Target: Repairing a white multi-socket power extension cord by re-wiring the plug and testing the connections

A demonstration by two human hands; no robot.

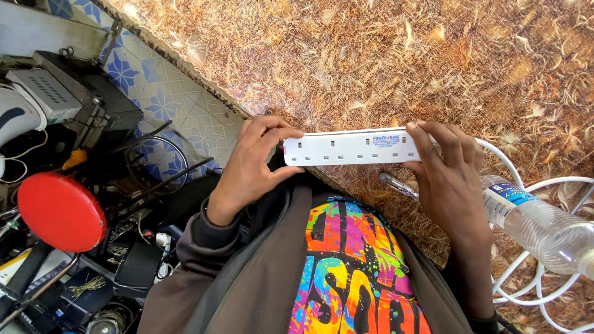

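Brown patterned table, bottle, white cable

Both hands hold a white power strip (sockets facing up).

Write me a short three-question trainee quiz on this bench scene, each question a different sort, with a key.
1. True or false: the white power strip is held at both ends, by the left hand and the right hand.
2. Multiple choice: what lies on the brown patterned tabletop by the right hand? A) a clear plastic water bottle B) a mug C) a hammer
3. Fill in: the round stool seat on the floor at the person's left is coloured ____.

Key: 1 true; 2 A; 3 red.
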